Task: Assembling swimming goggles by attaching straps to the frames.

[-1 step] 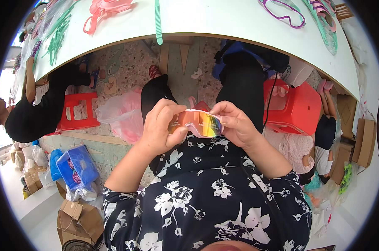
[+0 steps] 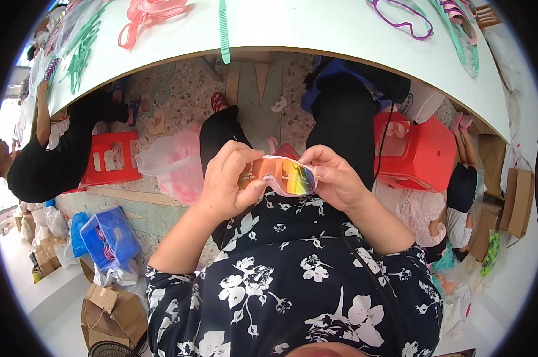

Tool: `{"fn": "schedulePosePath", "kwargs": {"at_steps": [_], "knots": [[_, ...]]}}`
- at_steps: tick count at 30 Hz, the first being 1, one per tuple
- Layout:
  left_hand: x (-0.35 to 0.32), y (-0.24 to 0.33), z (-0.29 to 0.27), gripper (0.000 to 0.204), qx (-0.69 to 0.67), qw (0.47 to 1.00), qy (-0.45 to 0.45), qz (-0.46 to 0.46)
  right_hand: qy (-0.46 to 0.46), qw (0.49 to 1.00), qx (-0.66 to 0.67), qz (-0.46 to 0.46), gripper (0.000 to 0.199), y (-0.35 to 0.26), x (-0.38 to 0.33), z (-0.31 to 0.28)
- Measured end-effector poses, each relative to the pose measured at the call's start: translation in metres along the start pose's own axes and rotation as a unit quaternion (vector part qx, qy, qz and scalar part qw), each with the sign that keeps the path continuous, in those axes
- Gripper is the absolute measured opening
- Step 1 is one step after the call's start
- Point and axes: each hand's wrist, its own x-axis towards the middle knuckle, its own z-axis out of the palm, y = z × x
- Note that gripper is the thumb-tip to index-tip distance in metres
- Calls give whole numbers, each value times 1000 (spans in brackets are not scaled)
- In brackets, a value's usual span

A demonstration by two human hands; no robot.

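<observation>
Mirrored swim goggles (image 2: pixel 279 175) between both hands

The swim goggles (image 2: pixel 279 175) have a pink frame and mirrored orange-rainbow lenses, lying level just above the floral dress (image 2: pixel 293 279).

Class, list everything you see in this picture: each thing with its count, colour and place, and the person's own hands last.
swim goggles: one, pink frame with mirrored orange-rainbow lenses, held in both hands at centre
white table: one, top of picture
loose straps and goggle frames: several, pink, green and purple, on the table
red stool: one, right, under the table
red stool at left: one, beside a seated person in black
pink plastic bag: one, floor, left of centre
blue bag: one, lower left
cardboard boxes: several, brown, lower left
left hand: grips goggles' left end
right hand: grips right end
</observation>
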Motion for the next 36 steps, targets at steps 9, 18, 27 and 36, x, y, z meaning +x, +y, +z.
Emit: {"fn": "schedulePosePath", "kwargs": {"at_steps": [9,18,27,36], "knots": [[0,-3,6,43,0,1000,9,-24,35,997,52,-47,24,6,-9,9],[-7,-5,14,41,52,997,54,-13,68,997,28,-37,26,9,-8,3],[-16,-4,44,36,69,989,109,-71,103,992,0,-74,35,10,-2,11],[-21,-4,59,40,117,980,140,-84,133,968,-138,-164,36,20,2,7]]}}
